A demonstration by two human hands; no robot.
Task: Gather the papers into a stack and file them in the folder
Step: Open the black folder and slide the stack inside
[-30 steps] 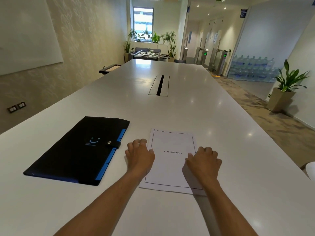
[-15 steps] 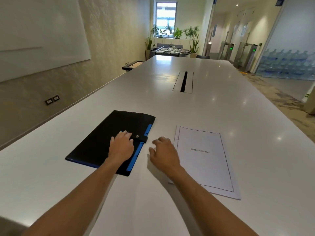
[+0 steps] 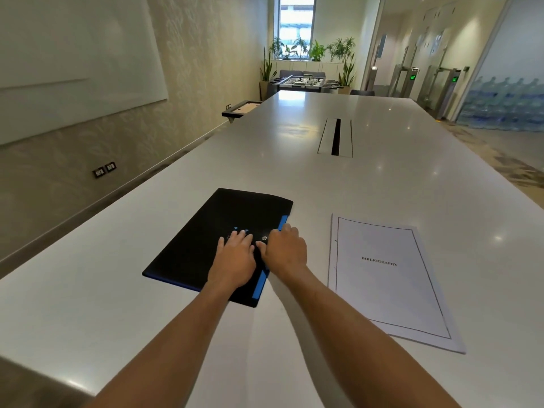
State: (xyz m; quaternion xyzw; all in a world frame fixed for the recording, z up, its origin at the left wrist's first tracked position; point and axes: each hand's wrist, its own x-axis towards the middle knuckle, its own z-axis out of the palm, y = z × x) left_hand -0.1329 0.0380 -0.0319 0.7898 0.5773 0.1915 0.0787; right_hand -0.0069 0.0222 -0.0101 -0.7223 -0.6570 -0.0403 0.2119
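A black folder [image 3: 203, 234] with a blue edge lies flat on the white table [image 3: 397, 178]. My left hand [image 3: 235, 256] rests flat on its cover, fingers spread a little. My right hand [image 3: 286, 249] is curled over the folder's right edge at the clasp strap, and a bare metal snap stud [image 3: 264, 238] shows just beside its thumb. The strap itself is hidden under my fingers. The stack of papers [image 3: 385, 293], with "BIBLIOGRAPHY" on the top sheet, lies to the right of the folder, untouched.
A cable slot [image 3: 335, 137] is set into the table's middle, farther away. The table's left edge runs along a wall with a whiteboard [image 3: 73, 60]. A foosball table [image 3: 300, 82] and plants stand at the far end.
Both hands left the papers and moved left to the folder. My right hand has now come onto the clasp at the folder's edge, and the snap stud shows bare. The camera turned left.
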